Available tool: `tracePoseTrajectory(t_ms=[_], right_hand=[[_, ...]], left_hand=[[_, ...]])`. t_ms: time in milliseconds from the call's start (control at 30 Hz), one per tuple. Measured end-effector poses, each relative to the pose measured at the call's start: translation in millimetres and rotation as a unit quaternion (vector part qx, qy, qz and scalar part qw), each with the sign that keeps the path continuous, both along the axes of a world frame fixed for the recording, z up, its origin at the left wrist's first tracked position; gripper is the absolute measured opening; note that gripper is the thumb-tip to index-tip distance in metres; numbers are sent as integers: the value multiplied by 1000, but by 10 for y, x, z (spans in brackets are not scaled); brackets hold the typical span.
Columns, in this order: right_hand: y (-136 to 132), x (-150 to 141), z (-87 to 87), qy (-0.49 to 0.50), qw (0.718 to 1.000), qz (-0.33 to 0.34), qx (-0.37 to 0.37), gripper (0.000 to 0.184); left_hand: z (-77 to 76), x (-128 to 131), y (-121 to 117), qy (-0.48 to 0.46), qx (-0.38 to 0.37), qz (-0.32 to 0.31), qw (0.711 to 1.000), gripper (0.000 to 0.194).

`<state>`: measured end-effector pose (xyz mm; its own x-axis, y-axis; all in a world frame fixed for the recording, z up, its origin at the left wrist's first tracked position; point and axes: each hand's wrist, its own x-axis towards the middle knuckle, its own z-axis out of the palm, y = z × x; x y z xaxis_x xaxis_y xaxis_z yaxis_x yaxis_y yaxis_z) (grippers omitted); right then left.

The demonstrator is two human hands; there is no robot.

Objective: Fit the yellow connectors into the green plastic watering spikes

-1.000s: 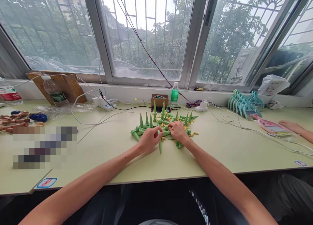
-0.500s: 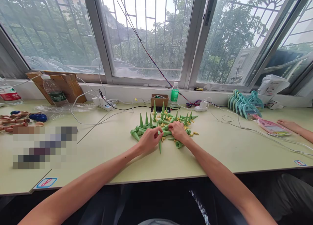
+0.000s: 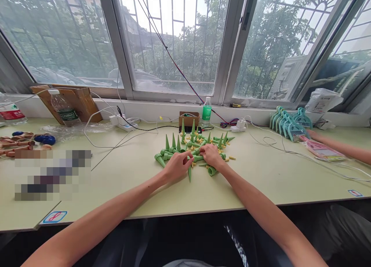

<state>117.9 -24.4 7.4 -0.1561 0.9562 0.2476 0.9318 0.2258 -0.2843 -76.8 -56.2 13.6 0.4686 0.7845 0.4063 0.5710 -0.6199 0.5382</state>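
A loose pile of green pointed plastic spikes [image 3: 167,143] and small yellow plastic pieces [image 3: 232,158] lies on the table before me. Several spikes stand upright; others lie on their sides. My left hand [image 3: 178,166] is at the pile's near left, its fingers curled in a pinch. One green spike [image 3: 189,175] points toward me just below those fingertips; whether they grip it is unclear. At the pile's middle, my right hand [image 3: 211,154] has its fingers bent down and together. Whatever it pinches is hidden. An open-ended green spike [image 3: 212,171] lies beneath my right wrist.
Behind the pile are a phone [image 3: 191,130], a small cardboard box [image 3: 189,120] and a green-labelled bottle [image 3: 206,111]. White cables [image 3: 278,145] cross the table. To the right, another person's arm [image 3: 342,146] reaches over pink packaging [image 3: 324,149] toward turquoise hangers [image 3: 290,124].
The other person's hand at the right has moved back and left toward the turquoise hangers. My two hands and the spikes look almost unchanged.
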Motion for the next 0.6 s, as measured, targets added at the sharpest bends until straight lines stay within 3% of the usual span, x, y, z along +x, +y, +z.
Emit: tracePoseTrajectory(t_ms=[600], right_hand=[[-67, -20, 27, 4, 1000, -7, 11, 15]], left_hand=[[-36, -5, 17, 32, 6, -16, 999, 25]])
